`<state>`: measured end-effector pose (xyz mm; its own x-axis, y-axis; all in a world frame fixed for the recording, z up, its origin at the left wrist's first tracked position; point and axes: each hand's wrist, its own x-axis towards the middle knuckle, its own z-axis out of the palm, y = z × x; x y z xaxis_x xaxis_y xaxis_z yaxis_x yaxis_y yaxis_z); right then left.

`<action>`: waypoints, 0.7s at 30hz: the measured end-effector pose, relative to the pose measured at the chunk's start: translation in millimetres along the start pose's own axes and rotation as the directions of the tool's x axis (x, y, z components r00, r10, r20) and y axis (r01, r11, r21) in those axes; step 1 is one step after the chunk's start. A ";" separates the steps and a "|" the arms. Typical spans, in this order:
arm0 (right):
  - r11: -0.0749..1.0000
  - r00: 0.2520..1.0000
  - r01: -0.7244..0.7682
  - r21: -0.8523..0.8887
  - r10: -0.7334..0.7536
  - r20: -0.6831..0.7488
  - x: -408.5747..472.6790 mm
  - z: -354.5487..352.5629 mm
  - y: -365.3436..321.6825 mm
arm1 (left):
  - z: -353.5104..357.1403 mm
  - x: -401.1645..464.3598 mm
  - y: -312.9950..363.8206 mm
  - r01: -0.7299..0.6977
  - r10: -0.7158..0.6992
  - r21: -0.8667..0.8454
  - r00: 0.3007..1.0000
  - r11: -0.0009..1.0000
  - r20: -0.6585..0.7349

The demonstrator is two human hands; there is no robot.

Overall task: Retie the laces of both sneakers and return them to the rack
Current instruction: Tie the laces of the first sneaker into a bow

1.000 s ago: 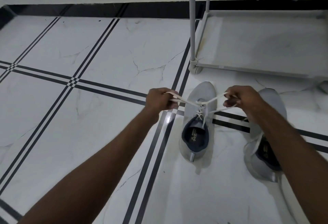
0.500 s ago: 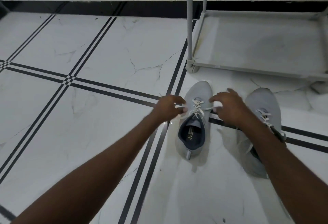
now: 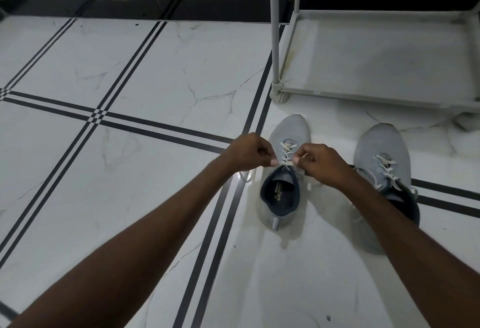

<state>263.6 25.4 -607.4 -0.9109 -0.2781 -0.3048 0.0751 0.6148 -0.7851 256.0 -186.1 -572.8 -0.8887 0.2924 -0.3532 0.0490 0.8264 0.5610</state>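
Two grey sneakers with white laces stand on the tiled floor, toes pointing away from me. The left sneaker [image 3: 284,172] shows its dark lining. My left hand [image 3: 248,152] and my right hand [image 3: 320,163] sit close together just above its tongue, each pinching a white lace end [image 3: 285,157]. A loose loop of lace trails on the floor under my left wrist. The right sneaker [image 3: 381,161] lies beside it, partly hidden by my right forearm, its laces loose. The grey shoe rack [image 3: 363,95] stands beyond both shoes.
The rack's bottom shelf holds nothing, and its two upright posts [image 3: 275,29] rise at its left corner. White marble floor with black stripe lines spreads to the left. A dark skirting runs along the wall at the back.
A second ago my hands held the lace ends stretched wide apart. They have since dropped and come together over the left sneaker's tongue, now pinching the laces close to the eyelets.
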 end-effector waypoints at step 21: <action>0.990 0.987 -0.100 -0.103 0.112 0.114 -17.8 -27.9 34.9 | 20.3 -37.9 -63.0 0.335 -0.282 -0.596 0.941 0.730 0.184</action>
<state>271.1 72.4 -614.4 -0.8443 -0.2900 -0.4506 0.1240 0.7123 -0.6908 295.8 -239.4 -609.9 -0.7665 0.1307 -0.6288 -0.5340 0.4142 0.7371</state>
